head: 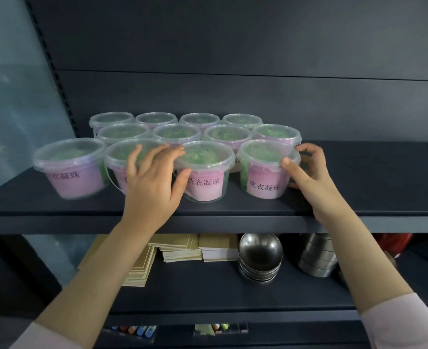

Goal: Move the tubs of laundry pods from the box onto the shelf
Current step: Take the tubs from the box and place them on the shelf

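12 tubs of laundry pods (177, 133) stand on the dark shelf (359, 187) in 3 rows of 4; the box is out of view. The left hand (152, 177) curls round the left rim of the 3rd front tub (205, 182), and the right hand (308, 170) cups the 4th front tub (263, 182). The front row sits near the shelf edge: a forward tug could drop one, and a hard push could jam the rims behind.

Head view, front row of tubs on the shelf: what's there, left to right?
First pod tub, second pod tub, third pod tub, fourth pod tub, right hand. Left hand skipped: overlaps second and third.
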The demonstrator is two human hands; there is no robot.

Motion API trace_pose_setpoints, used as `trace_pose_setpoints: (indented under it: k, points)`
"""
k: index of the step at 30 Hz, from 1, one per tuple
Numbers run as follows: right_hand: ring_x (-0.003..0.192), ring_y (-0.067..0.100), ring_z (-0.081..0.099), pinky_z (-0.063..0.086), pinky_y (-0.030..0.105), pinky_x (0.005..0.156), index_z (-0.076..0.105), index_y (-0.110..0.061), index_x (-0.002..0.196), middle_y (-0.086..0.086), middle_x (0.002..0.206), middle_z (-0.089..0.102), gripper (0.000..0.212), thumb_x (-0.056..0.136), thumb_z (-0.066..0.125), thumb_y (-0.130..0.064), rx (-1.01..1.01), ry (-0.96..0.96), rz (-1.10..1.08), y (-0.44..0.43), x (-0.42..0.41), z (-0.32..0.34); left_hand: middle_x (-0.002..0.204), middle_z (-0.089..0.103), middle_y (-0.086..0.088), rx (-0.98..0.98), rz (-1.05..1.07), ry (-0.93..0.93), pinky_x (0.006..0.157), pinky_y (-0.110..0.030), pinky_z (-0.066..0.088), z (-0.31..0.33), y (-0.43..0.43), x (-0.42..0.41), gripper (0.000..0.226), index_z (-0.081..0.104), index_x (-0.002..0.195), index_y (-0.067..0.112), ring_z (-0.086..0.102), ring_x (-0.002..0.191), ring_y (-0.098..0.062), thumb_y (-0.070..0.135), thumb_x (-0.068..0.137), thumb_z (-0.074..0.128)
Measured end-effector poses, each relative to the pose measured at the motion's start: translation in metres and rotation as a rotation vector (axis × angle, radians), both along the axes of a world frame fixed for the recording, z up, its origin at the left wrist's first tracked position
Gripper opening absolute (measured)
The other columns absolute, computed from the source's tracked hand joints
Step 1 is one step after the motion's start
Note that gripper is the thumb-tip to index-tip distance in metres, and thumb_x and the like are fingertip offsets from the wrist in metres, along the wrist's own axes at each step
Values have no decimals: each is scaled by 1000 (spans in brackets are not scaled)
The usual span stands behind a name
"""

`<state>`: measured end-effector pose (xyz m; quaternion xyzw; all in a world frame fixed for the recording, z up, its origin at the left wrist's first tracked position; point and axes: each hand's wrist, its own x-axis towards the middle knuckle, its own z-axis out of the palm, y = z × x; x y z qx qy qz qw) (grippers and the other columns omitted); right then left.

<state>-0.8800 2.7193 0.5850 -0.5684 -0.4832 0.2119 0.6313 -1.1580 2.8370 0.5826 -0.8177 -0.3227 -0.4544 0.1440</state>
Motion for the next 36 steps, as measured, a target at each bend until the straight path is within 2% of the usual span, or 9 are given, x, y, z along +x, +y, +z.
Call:
trace_pose_setpoints:
  k: [1,4,8,12,17,21,25,33,36]
  points:
    - [105,6,63,52,32,88,44,-35,120,-1,129,57,41,87,66,-44,0,5,21,-1,1,-1,126,63,-1,1,8,-9,116,-45,16,-2,2,1,40,59,120,10,52,126,-22,38,101,39]
    - [101,5,64,54,30,83,49,-36,119,-4,125,61,45,81,69,-49,12,-2,68,-6,5,-3,127,61,3,21,13,3,116,-42,13,-6,5,1,38,59,119,17,49,127,-19,40,102,34]
    - [105,13,65,53,34,86,51,-36,121,-4,123,63,48,78,67,-49,11,6,93,-6,8,-3,125,62,6,39,20,2,115,-41,14,-8,6,1,36,61,117,20,49,126,-18,41,101,37]
    - [109,17,64,53,38,90,51,-37,123,-6,121,66,41,86,64,-45,9,-7,75,-4,10,-6,127,61,7,39,47,12,115,-41,14,-8,8,2,36,61,118,23,49,125,-18,43,102,36]
    - [109,12,65,55,34,86,49,-41,128,-12,116,69,31,97,53,-38,-11,-54,22,-3,6,-6,125,61,6,70,107,40,114,-43,15,-8,7,4,37,62,120,25,51,119,-23,46,101,37]
    - [114,12,63,52,32,86,47,-42,132,-10,122,67,37,95,54,-44,-12,-73,-5,-6,-1,-7,127,62,5,85,85,-2,114,-44,16,-9,7,3,37,57,130,23,50,123,-22,39,103,38]
    - [115,10,61,52,26,81,45,-40,136,-7,127,64,44,94,57,-45,-10,-93,-31,-8,-8,-4,124,64,4,93,78,-21,113,-43,17,-9,6,3,31,63,121,21,50,121,-24,34,102,42]
    - [119,5,58,52,31,90,46,-42,134,-8,130,62,54,84,59,-56,-27,-101,-57,-9,-13,-2,124,64,7,69,86,14,113,-45,17,-8,8,3,32,64,119,23,49,124,-26,39,102,41]
    - [119,5,58,51,33,92,46,-45,132,-8,130,61,51,84,60,-56,-34,-110,-70,-8,-11,-3,126,63,6,66,90,18,113,-46,17,-10,7,4,32,62,120,23,48,125,-26,36,103,39]
